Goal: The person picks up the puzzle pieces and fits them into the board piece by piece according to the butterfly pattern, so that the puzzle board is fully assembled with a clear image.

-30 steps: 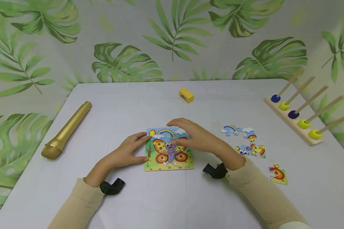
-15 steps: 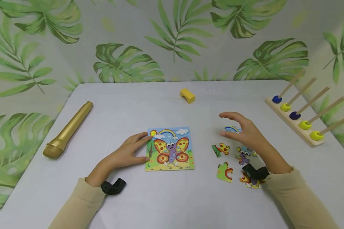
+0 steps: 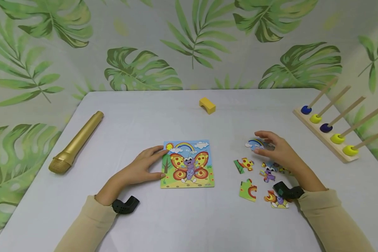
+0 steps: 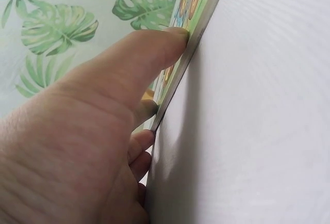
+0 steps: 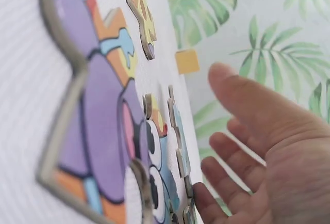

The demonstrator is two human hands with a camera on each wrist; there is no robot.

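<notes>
A square butterfly puzzle board lies flat on the table, showing a whole picture. My left hand rests at its left side. In the left wrist view the thumb lies on the board's face and fingertips touch its edge. Over the loose pieces at the right hovers my right hand, its thumb and fingers apart beside the rainbow piece. In the right wrist view this hand holds nothing, and a purple butterfly-body piece fills the near side. Some pieces are partly hidden under the hand and wrist.
More puzzle pieces lie nearby, including a green corner piece and a yellow spotted piece. A gold microphone lies at the left. A yellow arch block sits at the back. The wooden peg stand with beads stands far right.
My right hand has moved from above the butterfly board rightward to the loose pieces, then slightly lower toward the rainbow piece. The left hand has stayed at the board.
</notes>
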